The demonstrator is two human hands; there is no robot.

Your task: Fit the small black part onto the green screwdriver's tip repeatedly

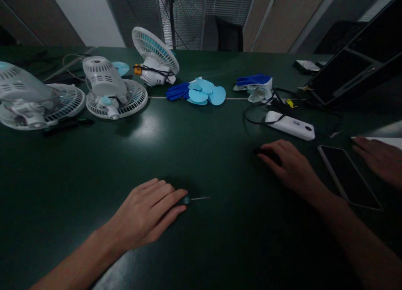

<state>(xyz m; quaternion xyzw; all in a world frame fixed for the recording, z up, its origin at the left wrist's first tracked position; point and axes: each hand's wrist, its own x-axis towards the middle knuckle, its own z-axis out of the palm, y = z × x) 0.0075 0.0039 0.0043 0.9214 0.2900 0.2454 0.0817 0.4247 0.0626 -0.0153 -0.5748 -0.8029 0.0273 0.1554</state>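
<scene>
My left hand (147,210) is closed around the handle of a screwdriver (186,200) and rests on the dark green table (201,160). The thin metal shaft points to the right, lying close to the tabletop. Farther right, my right hand (287,166) is curled over a small black object (271,155), mostly covered by the fingers, so its kind does not show. A smartphone (348,177) with a dark screen lies just right of my right wrist. Behind that hand sits a white power bank (290,125) with a black cable.
White fan parts with round grilles (116,99) stand at the back left. A light blue fan blade (206,91) lies against blue gloves (177,91); another glove pair (254,81) is farther right. Another person's hand (380,158) rests at the right edge, below a black cabinet-like box (354,63).
</scene>
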